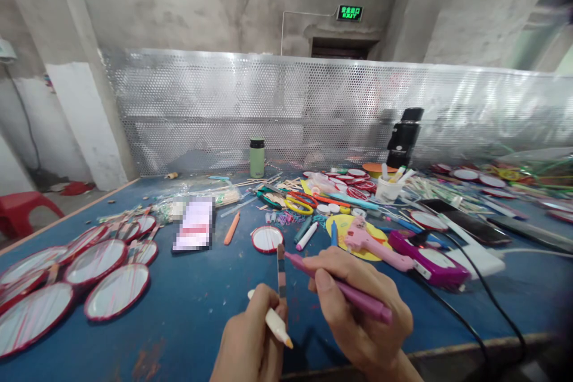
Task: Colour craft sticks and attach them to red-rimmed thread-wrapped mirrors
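My left hand (253, 340) is closed at the table's near edge around a thin wooden stick (281, 271) with coloured bands, held upright, and a white marker with an orange tip (274, 321). My right hand (358, 304) grips a purple marker (344, 292) like a pen, its tip touching the stick near the top. A small round red-rimmed disc (267, 238) lies on the blue table (197, 304) just beyond the stick.
Several large red-rimmed discs (117, 290) lie at the left. A phone (194, 224), orange pen (231, 228), pink glue gun (373, 243), purple device (425, 259) with black cable, white cup (387, 188), green bottle (256, 158) and scattered sticks and markers cover the far side.
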`<state>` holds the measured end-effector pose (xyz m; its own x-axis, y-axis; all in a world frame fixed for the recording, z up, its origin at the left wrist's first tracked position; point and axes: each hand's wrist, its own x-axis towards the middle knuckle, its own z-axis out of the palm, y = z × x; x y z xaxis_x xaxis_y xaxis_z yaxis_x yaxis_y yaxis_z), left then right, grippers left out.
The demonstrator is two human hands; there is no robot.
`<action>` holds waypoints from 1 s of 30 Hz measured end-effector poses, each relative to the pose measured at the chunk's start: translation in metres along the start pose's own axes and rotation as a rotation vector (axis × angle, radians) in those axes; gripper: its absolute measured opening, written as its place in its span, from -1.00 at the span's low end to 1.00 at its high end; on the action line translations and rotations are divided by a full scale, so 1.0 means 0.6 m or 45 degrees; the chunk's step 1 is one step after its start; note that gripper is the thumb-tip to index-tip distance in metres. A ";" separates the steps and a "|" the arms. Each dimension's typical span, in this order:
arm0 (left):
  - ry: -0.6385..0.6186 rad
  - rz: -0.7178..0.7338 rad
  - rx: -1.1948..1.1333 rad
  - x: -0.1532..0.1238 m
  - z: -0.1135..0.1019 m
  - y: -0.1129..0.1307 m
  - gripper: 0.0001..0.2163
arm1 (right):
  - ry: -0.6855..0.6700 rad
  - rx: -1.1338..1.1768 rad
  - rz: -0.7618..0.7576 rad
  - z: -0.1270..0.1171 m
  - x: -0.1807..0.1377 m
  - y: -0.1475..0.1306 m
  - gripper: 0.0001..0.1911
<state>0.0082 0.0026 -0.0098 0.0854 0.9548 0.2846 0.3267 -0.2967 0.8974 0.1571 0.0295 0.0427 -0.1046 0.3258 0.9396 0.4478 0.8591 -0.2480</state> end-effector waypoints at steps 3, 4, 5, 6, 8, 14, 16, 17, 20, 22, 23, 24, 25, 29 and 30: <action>0.007 -0.009 0.015 0.000 0.000 -0.002 -0.75 | -0.004 -0.019 0.010 0.000 0.000 0.000 -0.79; 0.011 -0.012 0.021 0.000 0.000 -0.002 -0.75 | 0.005 -0.024 0.013 0.000 -0.001 0.000 -0.79; 0.014 -0.010 0.025 0.000 0.000 -0.003 -0.75 | 0.016 -0.025 0.015 0.000 -0.001 0.000 -0.79; 0.013 -0.008 0.029 0.000 -0.001 -0.003 -0.75 | 0.025 -0.024 0.014 0.000 -0.001 0.001 -0.79; 0.002 -0.014 0.036 0.000 -0.001 -0.004 -0.76 | 0.022 -0.018 -0.001 0.001 0.000 0.001 -0.78; -0.015 -0.040 0.037 0.001 -0.002 -0.004 -0.74 | 0.007 -0.004 0.010 0.000 0.000 -0.001 -0.79; -0.016 -0.046 0.022 0.001 -0.001 -0.004 -0.74 | 0.035 0.000 0.011 -0.001 0.000 -0.002 -0.78; -0.014 -0.038 0.018 0.001 -0.001 -0.004 -0.74 | 0.035 0.000 0.006 -0.001 0.000 -0.002 -0.77; -0.007 -0.020 0.027 0.001 -0.001 -0.005 -0.75 | 0.005 0.002 -0.026 0.000 0.002 -0.002 -0.76; -0.011 -0.019 0.037 0.001 -0.001 -0.005 -0.75 | -0.017 -0.004 -0.026 0.001 0.003 -0.001 -0.77; -0.015 -0.021 0.038 0.000 -0.001 -0.004 -0.75 | -0.012 -0.008 -0.018 0.001 0.003 -0.001 -0.78; -0.019 -0.023 0.036 0.000 -0.001 -0.004 -0.75 | 0.001 -0.012 -0.006 0.001 0.003 -0.001 -0.78; -0.019 -0.025 0.032 0.000 -0.001 -0.003 -0.75 | 0.017 -0.016 0.002 0.000 0.002 -0.001 -0.78; -0.017 -0.019 0.019 0.000 -0.001 -0.002 -0.75 | 0.024 -0.015 -0.019 0.000 0.001 -0.003 -0.78; -0.021 -0.013 0.015 0.000 -0.001 -0.002 -0.76 | 0.010 -0.018 -0.027 0.000 0.001 -0.003 -0.77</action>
<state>0.0072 0.0031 -0.0106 0.0976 0.9580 0.2697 0.3383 -0.2868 0.8963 0.1564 0.0281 0.0437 -0.1070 0.3044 0.9465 0.4582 0.8600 -0.2247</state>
